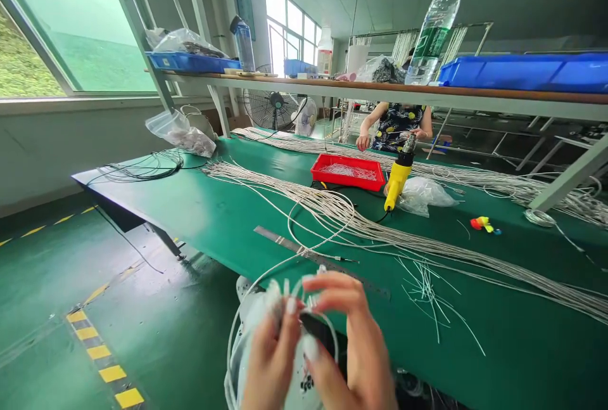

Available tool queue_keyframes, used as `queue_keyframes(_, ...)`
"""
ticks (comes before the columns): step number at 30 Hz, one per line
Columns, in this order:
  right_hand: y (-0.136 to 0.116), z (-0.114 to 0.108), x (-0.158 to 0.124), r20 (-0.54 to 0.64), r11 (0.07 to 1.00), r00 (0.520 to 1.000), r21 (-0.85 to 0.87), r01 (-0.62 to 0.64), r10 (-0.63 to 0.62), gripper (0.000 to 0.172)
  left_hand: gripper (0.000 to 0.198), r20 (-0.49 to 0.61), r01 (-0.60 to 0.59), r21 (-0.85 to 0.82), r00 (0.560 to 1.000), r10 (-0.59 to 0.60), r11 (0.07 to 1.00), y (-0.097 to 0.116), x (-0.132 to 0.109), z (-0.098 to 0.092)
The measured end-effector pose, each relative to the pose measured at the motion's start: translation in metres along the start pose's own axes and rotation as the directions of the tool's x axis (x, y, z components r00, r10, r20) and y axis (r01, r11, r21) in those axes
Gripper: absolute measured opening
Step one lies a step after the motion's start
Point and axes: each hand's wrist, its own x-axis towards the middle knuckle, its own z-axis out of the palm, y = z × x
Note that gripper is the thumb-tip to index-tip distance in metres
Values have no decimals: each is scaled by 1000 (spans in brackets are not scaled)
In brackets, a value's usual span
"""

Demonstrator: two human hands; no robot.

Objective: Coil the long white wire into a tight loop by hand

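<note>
Steel ruler (278, 239), white cable bundle (285, 189) on desk (199, 213) ahead. Held cable (257, 281) curves away rightward over ruler. Left hand (272, 343) apparently pinching cable; right hand (351, 334) blurred, cannot tell hold.

Both hands (358, 340) handle a white cable (231, 340).

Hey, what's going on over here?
A person's left hand holds a white cable while the right hand is close beside it; blur hides the right hand's grip. Across the green table lies a long bundle of cables. Behind it, a heat gun points nozzle up beside a red tray, and another person is on the far side.
</note>
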Motion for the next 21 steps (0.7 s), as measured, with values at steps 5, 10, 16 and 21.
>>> queue_keyframes(5,23,25,28,369,981,909,-73,-179,194,59,42,-62,394,-685,806,-589,612,53,7,-56)
queue_keyframes(10,50,43,34,575,896,748,58,-440,331,47,41,-160,230,-846,753,-638,482,47,5,-79)
queue_keyframes(16,45,36,26,221,987,962,-29,-160,162,81,64,21,492,-597,799,-601,633,35,-6,-70)
queue_keyframes(21,33,40,14,480,914,877,-359,188,8,103,51,-36,513,-521,785,-618,682,44,-10,-58)
